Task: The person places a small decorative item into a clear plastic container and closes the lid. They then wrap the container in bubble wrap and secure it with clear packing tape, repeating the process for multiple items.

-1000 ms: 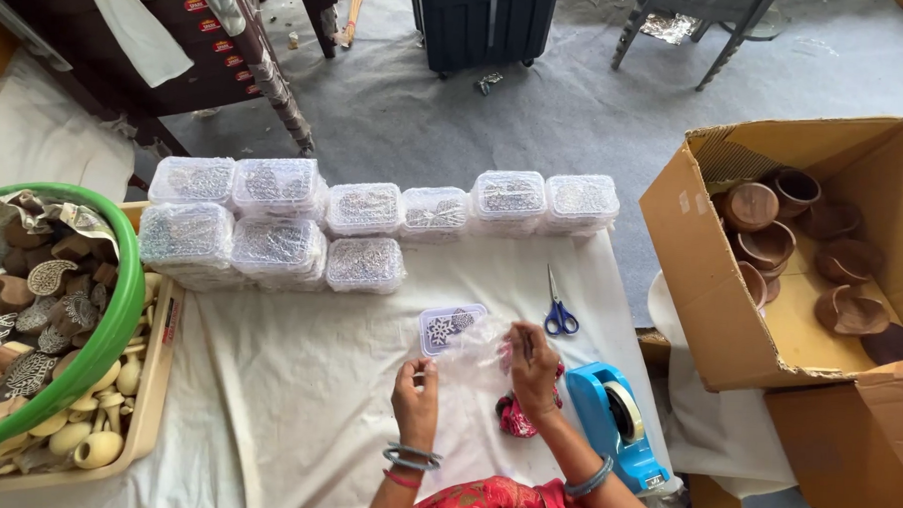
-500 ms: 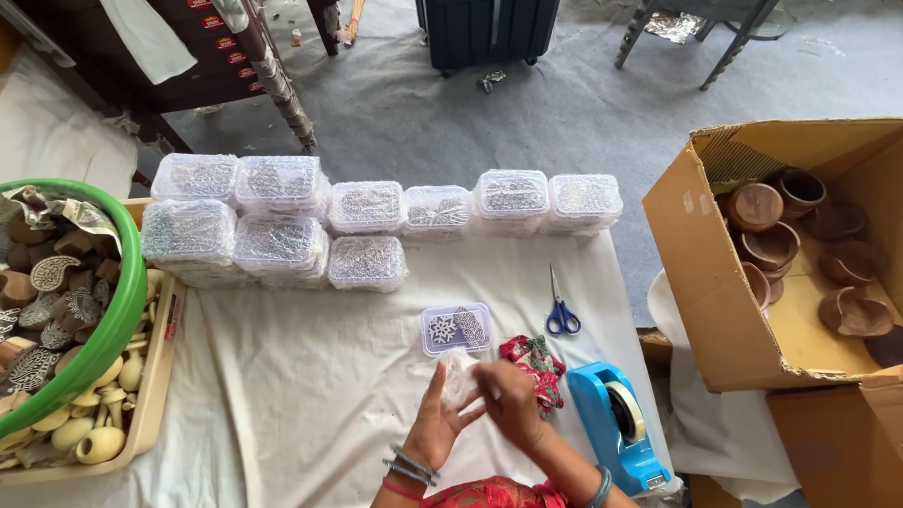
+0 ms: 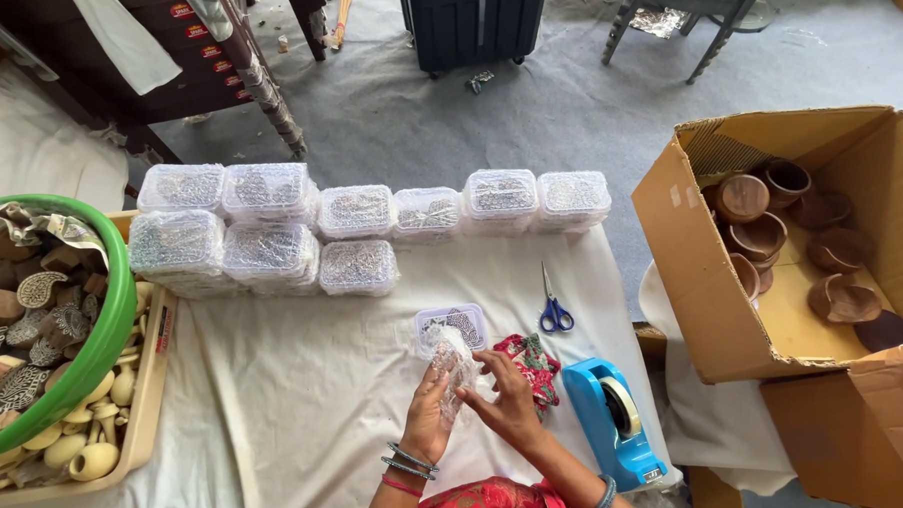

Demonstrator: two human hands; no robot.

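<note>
both the left hand (image 3: 428, 415) and right hand (image 3: 511, 404) pinch a crinkled clear plastic bag (image 3: 451, 366). a small lidded box (image 3: 451, 327) sits at twelve o'clock, touching it.

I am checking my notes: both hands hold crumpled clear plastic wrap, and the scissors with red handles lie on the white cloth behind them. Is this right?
Not quite. In the head view the scissors have blue handles, not red. The rest holds: left hand and right hand hold the clear plastic wrap over the white cloth.

Blue scissors (image 3: 553, 310), blue tape dispenser (image 3: 614, 422), green basin (image 3: 111, 334), red floral cloth (image 3: 532, 362)
</note>
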